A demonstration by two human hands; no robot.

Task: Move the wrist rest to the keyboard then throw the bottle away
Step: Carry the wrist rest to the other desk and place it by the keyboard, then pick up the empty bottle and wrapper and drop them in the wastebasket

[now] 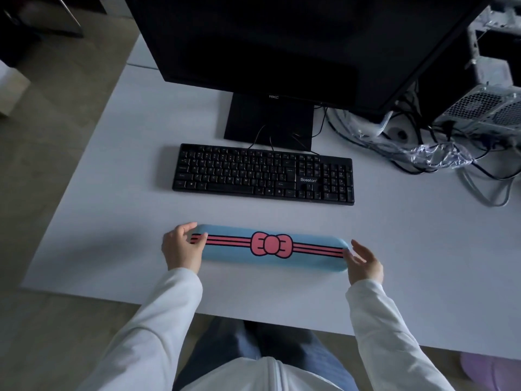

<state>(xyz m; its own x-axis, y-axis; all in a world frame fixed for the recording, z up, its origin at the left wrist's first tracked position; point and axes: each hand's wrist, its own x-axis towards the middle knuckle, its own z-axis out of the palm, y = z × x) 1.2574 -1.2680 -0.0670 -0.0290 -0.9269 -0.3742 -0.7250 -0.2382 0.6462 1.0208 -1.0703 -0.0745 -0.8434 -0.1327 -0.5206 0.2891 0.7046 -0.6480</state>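
A long light-blue wrist rest [234,253] with pink stripes and a pink bow lies on the white desk [112,193], a hand's width in front of the black keyboard [263,174]. My left hand [181,246] grips its left end, thumb on top and fingers curled round the far edge. At the right end, my right hand [363,259] touches the rest with fingers spread and nearly straight. No intact bottle can be made out; a crumpled clear plastic thing [439,156] lies among the cables at the right.
A black monitor [282,38] on its stand [269,119] rises behind the keyboard. Tangled cables [479,176] and a white computer case [487,105] fill the desk's right back. The desk's near edge runs just above my lap. Floor lies to the left.
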